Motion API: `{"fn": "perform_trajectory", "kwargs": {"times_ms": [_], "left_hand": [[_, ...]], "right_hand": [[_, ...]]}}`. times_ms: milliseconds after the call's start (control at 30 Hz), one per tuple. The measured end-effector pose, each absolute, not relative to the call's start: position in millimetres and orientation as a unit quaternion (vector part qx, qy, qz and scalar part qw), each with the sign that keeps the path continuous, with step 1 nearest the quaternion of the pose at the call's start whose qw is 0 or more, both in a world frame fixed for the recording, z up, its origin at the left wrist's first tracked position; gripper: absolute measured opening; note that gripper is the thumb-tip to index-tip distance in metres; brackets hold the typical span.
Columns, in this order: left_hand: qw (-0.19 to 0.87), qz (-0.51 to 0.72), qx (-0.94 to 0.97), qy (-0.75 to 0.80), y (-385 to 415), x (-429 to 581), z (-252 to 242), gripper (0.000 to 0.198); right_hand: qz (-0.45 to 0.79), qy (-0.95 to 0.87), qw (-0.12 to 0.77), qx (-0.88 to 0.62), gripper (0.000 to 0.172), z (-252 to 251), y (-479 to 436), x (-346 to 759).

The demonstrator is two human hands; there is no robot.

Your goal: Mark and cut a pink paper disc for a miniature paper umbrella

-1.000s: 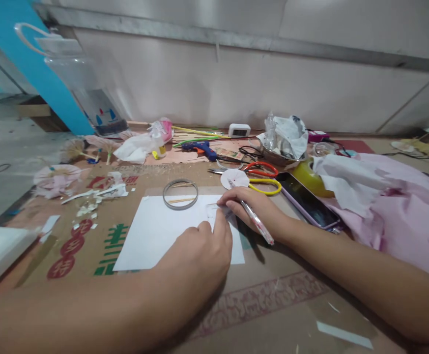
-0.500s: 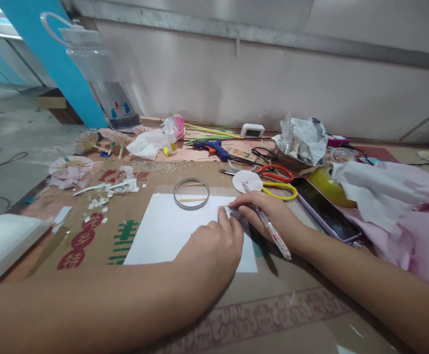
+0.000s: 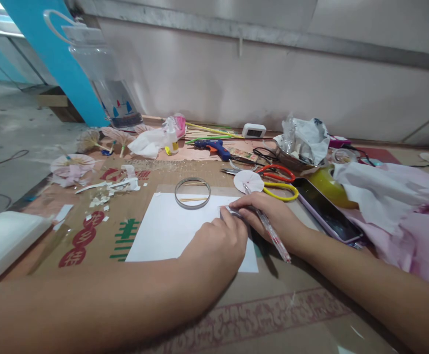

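Observation:
A sheet of white paper (image 3: pixel 158 226) lies on the cardboard. My left hand (image 3: pixel 217 243) rests over its right part, fingers curled and fingertips pressed down on a small, thin piece that I cannot make out. My right hand (image 3: pixel 269 216) is closed around a clear pen (image 3: pixel 276 240) with red marks, slanting back toward me. Its index fingertip meets the left fingertips at the small piece. Just beyond, a round white paper disc (image 3: pixel 248 181) lies partly over scissors with red and yellow handles (image 3: pixel 281 191). A grey ring (image 3: pixel 192 192) sits on the paper, with thin sticks showing inside it.
Paper scraps (image 3: pixel 105 194) lie on the left of the cardboard (image 3: pixel 96 231). A glue gun (image 3: pixel 214 147), small bottle (image 3: pixel 171 140) and thin sticks are at the back. At right are a phone (image 3: pixel 327 209), tape roll (image 3: pixel 328 187) and pink cloth (image 3: pixel 402 221). A large jug (image 3: pixel 107 78) stands back left.
My left hand has shifted slightly to the right, its fingers curling a bit more. My right hand still grips the pen in nearly the same place. The view has moved slightly.

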State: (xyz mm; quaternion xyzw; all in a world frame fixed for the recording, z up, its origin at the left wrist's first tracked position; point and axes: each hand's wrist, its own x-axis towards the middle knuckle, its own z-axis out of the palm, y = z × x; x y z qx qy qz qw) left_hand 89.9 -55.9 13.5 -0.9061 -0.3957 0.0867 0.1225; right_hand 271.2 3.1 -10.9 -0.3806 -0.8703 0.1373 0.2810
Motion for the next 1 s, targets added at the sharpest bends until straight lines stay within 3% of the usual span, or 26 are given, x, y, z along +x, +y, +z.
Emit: {"fn": "perform_trajectory", "kwargs": {"times_ms": [500, 1000], "left_hand": [[0.055, 0.098, -0.899, -0.423, -51.6, 91.4, 14.3, 0.041], [0.07, 0.099, -0.904, -0.409, -52.2, 90.2, 10.6, 0.043]], "right_hand": [[0.143, -0.865, 0.287, -0.385, 0.015, -10.7, 2.3, 270.9], [0.134, -0.869, 0.283, -0.383, 0.016, -12.9, 2.6, 271.8]]}}
